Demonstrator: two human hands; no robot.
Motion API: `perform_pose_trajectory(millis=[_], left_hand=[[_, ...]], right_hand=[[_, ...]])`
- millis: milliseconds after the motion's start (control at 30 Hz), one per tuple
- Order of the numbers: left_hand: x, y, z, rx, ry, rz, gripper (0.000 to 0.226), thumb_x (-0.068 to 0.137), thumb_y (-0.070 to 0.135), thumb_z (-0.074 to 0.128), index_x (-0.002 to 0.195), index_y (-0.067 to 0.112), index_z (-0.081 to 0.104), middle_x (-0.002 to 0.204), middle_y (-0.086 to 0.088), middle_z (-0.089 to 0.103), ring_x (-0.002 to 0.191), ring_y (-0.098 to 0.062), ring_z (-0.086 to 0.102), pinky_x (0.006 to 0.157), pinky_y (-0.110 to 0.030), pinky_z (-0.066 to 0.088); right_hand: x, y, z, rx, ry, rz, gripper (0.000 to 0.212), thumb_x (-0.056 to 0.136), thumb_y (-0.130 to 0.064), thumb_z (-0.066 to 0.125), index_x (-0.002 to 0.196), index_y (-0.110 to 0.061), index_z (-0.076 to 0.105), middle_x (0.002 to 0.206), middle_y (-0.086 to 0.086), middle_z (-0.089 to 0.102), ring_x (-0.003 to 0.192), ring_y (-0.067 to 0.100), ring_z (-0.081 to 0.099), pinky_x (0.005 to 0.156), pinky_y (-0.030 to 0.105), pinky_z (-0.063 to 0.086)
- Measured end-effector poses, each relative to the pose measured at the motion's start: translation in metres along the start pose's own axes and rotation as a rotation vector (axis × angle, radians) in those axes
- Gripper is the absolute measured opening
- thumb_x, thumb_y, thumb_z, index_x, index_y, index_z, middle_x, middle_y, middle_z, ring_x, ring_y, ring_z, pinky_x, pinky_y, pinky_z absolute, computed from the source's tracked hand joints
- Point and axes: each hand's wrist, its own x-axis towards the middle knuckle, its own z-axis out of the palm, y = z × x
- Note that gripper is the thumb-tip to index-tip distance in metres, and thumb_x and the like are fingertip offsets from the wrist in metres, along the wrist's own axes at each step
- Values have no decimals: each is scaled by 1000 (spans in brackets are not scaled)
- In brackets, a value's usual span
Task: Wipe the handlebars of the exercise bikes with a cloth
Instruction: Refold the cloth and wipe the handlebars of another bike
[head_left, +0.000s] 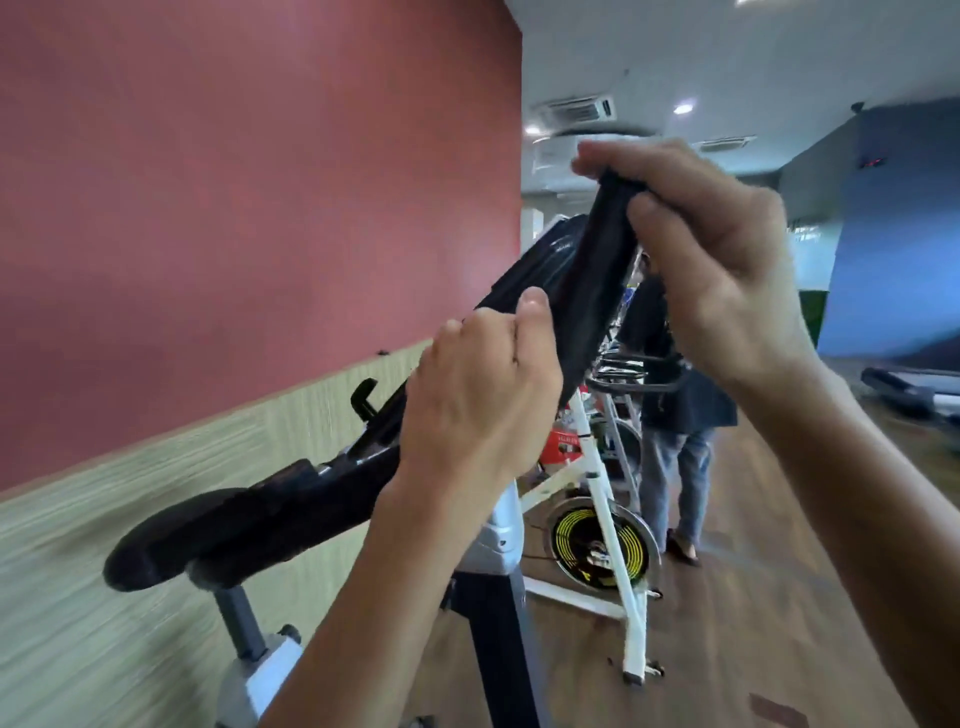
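Right hand (711, 260) raised, fingers pinching top of dark cloth (597, 280), left hand (478, 400) fisted gripping its lower end, black bike handlebar (291, 499) beneath

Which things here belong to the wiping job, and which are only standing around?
Job: black cloth, stretched between left hand and right hand; nearest bike's handlebars.

Not part of it now: black saddle, white bike behind, standing person, treadmill.

My left hand (478, 395) covers the handlebar (291, 514) where it grips, and my right hand (711, 260) hides the cloth's (597, 275) top end. Beyond my right hand, a person (675, 415) is half hidden. Everything is motion-blurred.
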Motion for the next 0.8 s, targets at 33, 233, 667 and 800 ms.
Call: perform_pose_trajectory(millis=[33,233,667,800], left_hand=[[2,-2,0,-13,-24,-11,68,108,38,32,43,16,28,35,6,27,35,-14,30,50,-32,21],[-6,0,5,66,90,-11,65,107,44,30,49,16,27,36,9,27,35,-12,30,51,-31,23],[-28,17,55,540,751,394,54,103,47,14,109,14,56,86,0,63,77,-27,53,66,-31,24],[-6,47,53,497,658,241,41,106,37,21,92,12,51,89,-8,60,86,-35,52,69,-38,28]], right_hand=[[0,2,1,33,4,-1,42,98,8,40,132,0,63,126,9,66,118,12,61,100,29,46],[0,15,2,223,6,-20,42,97,-1,41,131,-5,66,126,8,68,122,12,60,105,24,43],[7,33,8,774,-20,-22,46,101,-32,36,99,-17,79,111,0,76,122,22,62,112,36,45],[10,31,4,840,-49,37,66,110,-40,21,105,-6,78,114,5,76,122,21,62,114,36,42]])
